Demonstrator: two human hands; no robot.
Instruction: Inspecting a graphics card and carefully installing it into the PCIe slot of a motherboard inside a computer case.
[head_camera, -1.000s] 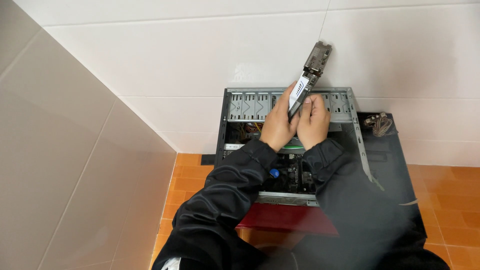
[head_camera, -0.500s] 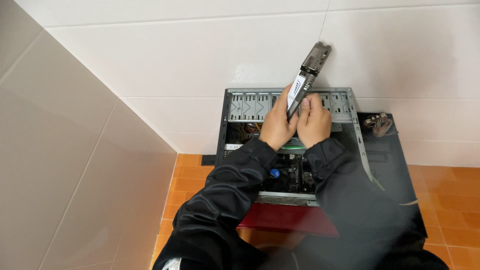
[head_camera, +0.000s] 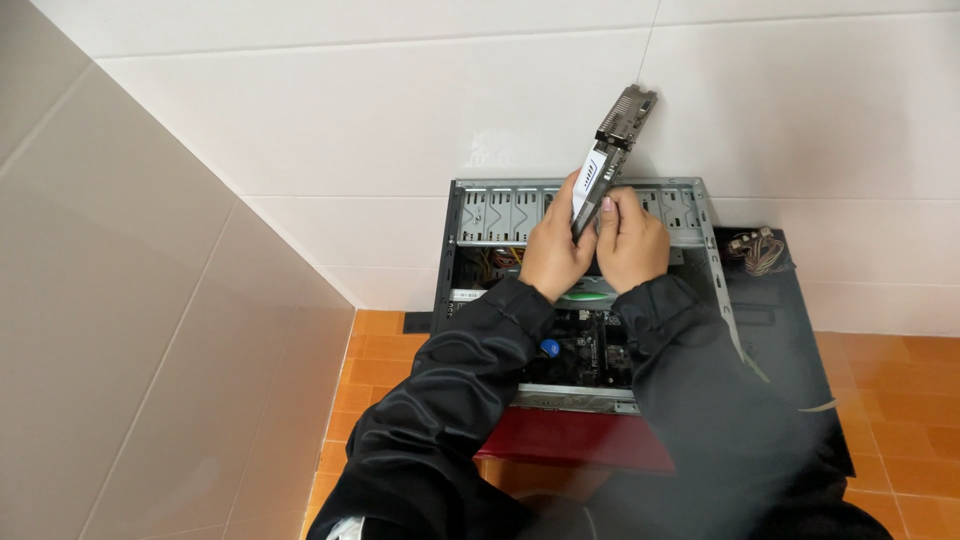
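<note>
From the head camera, looking straight down: an open grey metal computer case (head_camera: 580, 290) lies on its side against the white tiled wall (head_camera: 400, 120), with orange floor tiles (head_camera: 375, 370) beside it and its black side panel (head_camera: 780, 330) leaning at the right, a bundle of loose coloured wires (head_camera: 758, 250) resting near the panel's top. Inside the case, the dark green motherboard (head_camera: 590, 345) shows between two black sleeves, which cover much of the interior; a small blue round part (head_camera: 550, 347) sits by the left sleeve. Over the case's far end, the left hand (head_camera: 553, 250) and right hand (head_camera: 630, 245) are both closed around the lower end of a long grey-and-white expansion card (head_camera: 605, 160). The card stands tilted, its upper end rising up and to the right, above the hands and in front of the wall, clear of the case.
</note>
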